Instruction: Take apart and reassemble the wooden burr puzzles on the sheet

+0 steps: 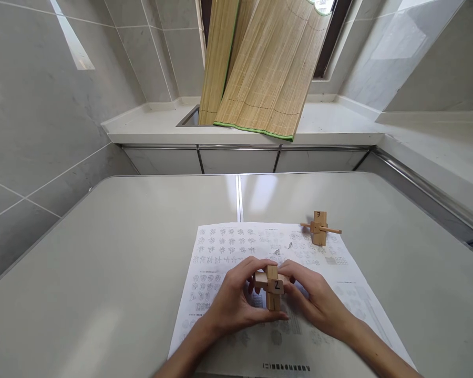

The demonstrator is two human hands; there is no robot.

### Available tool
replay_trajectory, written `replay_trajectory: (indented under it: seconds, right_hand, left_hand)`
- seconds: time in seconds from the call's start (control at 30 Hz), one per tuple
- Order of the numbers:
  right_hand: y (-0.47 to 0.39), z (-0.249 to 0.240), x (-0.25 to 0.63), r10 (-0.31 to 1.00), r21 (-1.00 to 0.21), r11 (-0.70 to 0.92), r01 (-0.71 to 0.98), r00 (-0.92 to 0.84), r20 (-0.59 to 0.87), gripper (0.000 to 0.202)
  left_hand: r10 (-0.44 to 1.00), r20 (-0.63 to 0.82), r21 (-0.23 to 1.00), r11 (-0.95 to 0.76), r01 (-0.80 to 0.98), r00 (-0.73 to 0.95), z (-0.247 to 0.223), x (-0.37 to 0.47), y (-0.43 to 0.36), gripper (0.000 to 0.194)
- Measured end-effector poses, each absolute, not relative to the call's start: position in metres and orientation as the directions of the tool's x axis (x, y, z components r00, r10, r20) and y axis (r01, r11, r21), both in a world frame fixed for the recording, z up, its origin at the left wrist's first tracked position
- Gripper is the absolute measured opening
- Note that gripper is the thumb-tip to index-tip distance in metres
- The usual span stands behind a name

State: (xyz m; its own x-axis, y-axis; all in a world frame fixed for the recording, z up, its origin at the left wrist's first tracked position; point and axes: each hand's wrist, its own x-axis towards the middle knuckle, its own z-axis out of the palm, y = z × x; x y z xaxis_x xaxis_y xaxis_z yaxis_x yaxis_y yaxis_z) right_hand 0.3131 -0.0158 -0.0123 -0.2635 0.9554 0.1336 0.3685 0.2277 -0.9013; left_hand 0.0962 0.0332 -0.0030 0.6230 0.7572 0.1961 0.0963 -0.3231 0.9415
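Between my two hands is a wooden interlocking puzzle [273, 302], a cross of short blocks with a "2" on the end facing me. My left hand [236, 299] grips it from top and bottom, thumb under and fingertips on the upper block. From the right side, my right hand [315, 299] pinches the block that sticks out that way, its fingers closed. Both hands are above a large printed paper sheet [228, 266] covered in small diagrams. A second wooden puzzle [319, 236] with a thin stick through it and a "3" on top stands at the sheet's far right corner.
The sheet lies on a glossy pale table [102, 252] with a seam down its middle. Beyond the table's far edge is a white counter [331, 118] with part of a sink [189, 118]. A bamboo blind [268, 73] hangs over it. Grey tiled walls stand on both sides.
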Motion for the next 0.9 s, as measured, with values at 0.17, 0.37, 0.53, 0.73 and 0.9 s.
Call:
replay_trajectory:
  seconds: [0.17, 0.37, 0.53, 0.73, 0.9]
  right_hand:
    - [-0.017, -0.011, 0.309, 0.958, -0.943, 0.11, 0.314, -0.287, 0.016, 0.046]
    - [-0.015, -0.006, 0.307, 0.926, -0.985, -0.082, 0.149, -0.354, -0.131, 0.054]
    - [-0.013, -0.007, 0.306, 0.907, -0.961, -0.263, -0.092, -0.364, -0.213, 0.054]
    - [-0.009, -0.01, 0.311, 0.91, -0.812, -0.394, -0.43, -0.309, -0.278, 0.043]
    - [0.001, -0.014, 0.322, 0.897, -0.72, -0.436, -0.54, -0.203, -0.392, 0.035]
  left_hand:
    - [0.737, 0.242, 0.892, -0.425, 0.154, 0.632, 0.0, 0.095, 0.033, 0.069]
    - [0.699, 0.289, 0.862, -0.487, 0.139, 0.654, 0.004, 0.094, 0.032, 0.064]
    - [0.753, 0.245, 0.892, -0.421, 0.162, 0.611, 0.0, 0.095, 0.036, 0.075]
    - [0.865, 0.127, 0.935, -0.269, 0.233, 0.486, 0.003, 0.095, 0.038, 0.057]
    - [0.894, 0.085, 0.931, -0.228, 0.283, 0.44, 0.009, 0.098, 0.038, 0.034]
